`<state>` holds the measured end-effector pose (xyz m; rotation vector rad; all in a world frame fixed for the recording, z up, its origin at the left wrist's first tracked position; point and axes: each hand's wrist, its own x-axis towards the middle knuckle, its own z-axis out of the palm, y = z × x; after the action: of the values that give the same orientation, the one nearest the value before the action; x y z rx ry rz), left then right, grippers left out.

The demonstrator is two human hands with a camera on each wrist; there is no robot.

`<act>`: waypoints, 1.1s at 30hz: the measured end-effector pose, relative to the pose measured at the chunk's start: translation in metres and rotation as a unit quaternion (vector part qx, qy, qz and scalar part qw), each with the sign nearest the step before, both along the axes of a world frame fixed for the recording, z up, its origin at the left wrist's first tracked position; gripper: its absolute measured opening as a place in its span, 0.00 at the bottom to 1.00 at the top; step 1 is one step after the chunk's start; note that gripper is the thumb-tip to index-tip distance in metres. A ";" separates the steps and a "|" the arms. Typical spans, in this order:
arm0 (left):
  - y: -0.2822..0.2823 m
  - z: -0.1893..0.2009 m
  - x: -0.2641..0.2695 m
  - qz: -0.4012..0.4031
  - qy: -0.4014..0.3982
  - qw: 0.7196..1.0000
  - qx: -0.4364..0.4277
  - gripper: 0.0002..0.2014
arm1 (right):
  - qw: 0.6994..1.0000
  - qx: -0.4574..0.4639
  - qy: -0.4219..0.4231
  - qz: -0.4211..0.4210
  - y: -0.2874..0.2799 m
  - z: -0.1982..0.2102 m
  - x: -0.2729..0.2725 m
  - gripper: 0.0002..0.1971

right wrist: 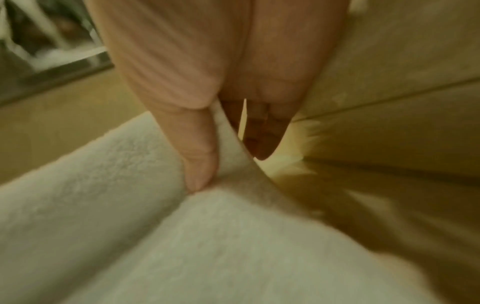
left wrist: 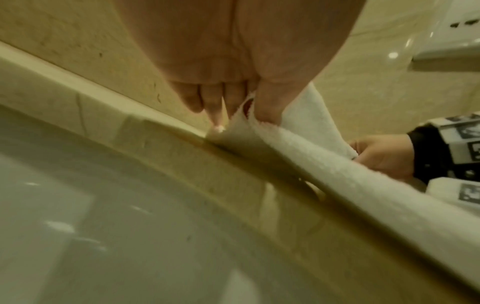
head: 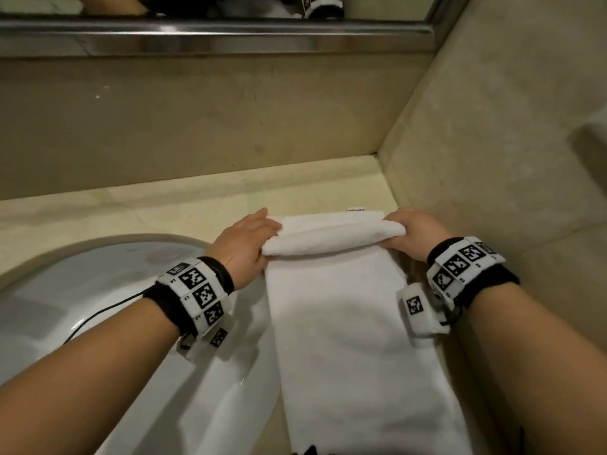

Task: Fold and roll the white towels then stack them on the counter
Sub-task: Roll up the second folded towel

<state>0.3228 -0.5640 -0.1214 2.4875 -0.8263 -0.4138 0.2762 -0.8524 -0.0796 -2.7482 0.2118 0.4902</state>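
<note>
- Here we are at the rolling step: the towel, folded into a long strip, lies on the worktop in its far right corner, between the sink and the side wall, and its far end is turned over into a first, loose roll.
- Our left hand grips the roll's left end; in the left wrist view the thumb pinches the cloth against curled fingers.
- Our right hand grips the right end; in the right wrist view the thumb presses into the cloth, with the fingers curled behind it.
- Next, we judge, both hands must turn the roll toward the near edge at an even pace, keeping it tight and its ends level, or it will cone.
- Most of the strip is unrolled, so we judge the task far from done.
- Hidden: the strip's near end runs out of the head view, and we cannot tell whether it hangs off the edge.
- The right wrist view is blurred, and no other towels or finished stack show anywhere.
- A small tag peeks out behind the roll; its print is unreadable.
</note>
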 end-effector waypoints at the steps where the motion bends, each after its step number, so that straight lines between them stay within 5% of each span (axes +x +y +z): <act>1: 0.000 0.007 0.001 0.018 0.022 1.000 -0.004 0.14 | 0.999 0.022 -0.024 -0.037 -0.001 0.004 0.001 0.08; 4: -0.005 0.037 0.017 0.068 0.033 0.996 -0.038 0.09 | 0.975 0.111 -0.125 -0.148 -0.001 0.024 0.015 0.08; 10: -0.018 0.090 0.084 0.155 -0.045 0.980 -0.112 0.11 | 0.926 0.162 -0.273 -0.203 0.004 0.066 0.083 0.12; 15: -0.021 0.049 0.101 0.260 0.153 0.930 -0.212 0.18 | 0.919 0.203 -0.232 -0.246 0.006 0.033 0.099 0.13; 19: -0.023 0.017 0.103 0.292 0.148 0.929 -0.173 0.21 | 0.902 0.272 -0.182 -0.281 0.004 0.000 0.109 0.19; 22: -0.021 0.006 0.104 0.282 0.182 0.927 -0.170 0.23 | 0.924 0.263 -0.093 -0.263 -0.001 -0.018 0.112 0.29; 29: -0.014 0.001 0.108 0.292 0.191 0.912 -0.216 0.12 | 0.939 0.196 -0.096 -0.265 -0.007 -0.027 0.123 0.18; 33: -0.009 0.001 0.108 0.289 0.162 0.932 -0.146 0.10 | 0.962 0.096 -0.048 -0.250 -0.001 -0.023 0.124 0.19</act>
<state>0.4310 -0.5726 -0.1203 2.1639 -0.0034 -0.4306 0.4004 -0.8538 -0.1026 -2.3959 0.7649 0.2235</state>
